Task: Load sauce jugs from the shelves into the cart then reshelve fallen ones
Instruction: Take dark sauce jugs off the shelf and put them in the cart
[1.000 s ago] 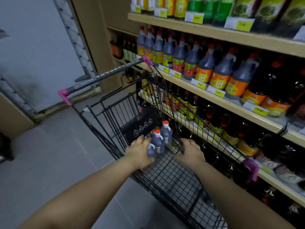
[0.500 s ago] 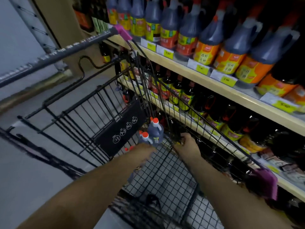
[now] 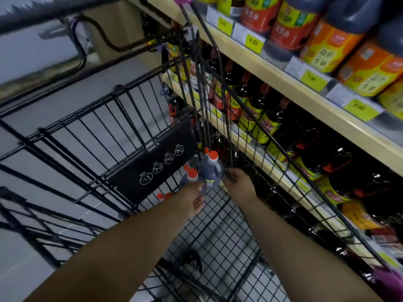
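Here both bare arms reach down into the black wire cart [image 3: 122, 118]. Several red-capped sauce jugs [image 3: 189, 178] stand clustered in its far corner, just beside the black seat flap [image 3: 152, 162]. The left grip [image 3: 192, 199] lies against the lower jugs and the right grip [image 3: 239, 186] touches the tallest jug [image 3: 210, 171]. Whether either is clenched round a jug cannot be told. Orange-labelled jugs [image 3: 327, 46] line the shelf [image 3: 305, 88] to the right

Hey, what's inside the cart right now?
Dark, orange-capped sauce jugs clustered in the cart, far corner, by the black panel. The left hand hides their lower parts, so the count is unclear.
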